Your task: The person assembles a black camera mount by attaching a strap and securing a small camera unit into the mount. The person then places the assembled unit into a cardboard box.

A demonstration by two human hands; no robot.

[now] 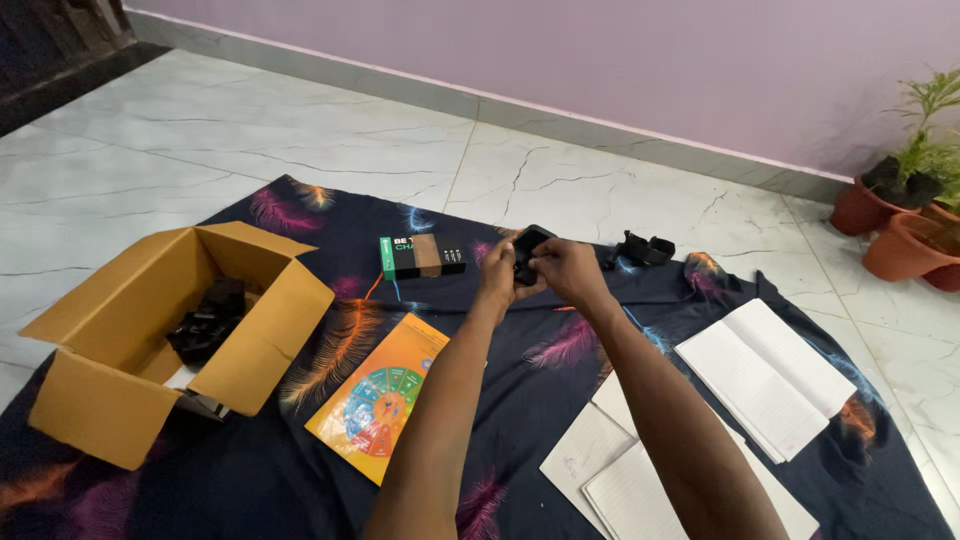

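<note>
At the centre of the frame, we see the left hand point(497, 277) and right hand point(566, 272) together, both clamped on a small black device point(527, 247). It sits above the dark feather-print cloth point(560, 380), with an open cardboard box point(130, 340) at left.

Soft, even daylight; the marble floor point(300, 130) shines faintly. Weak shadows beside the cardboard box point(150, 340). Edges slightly curved.
</note>
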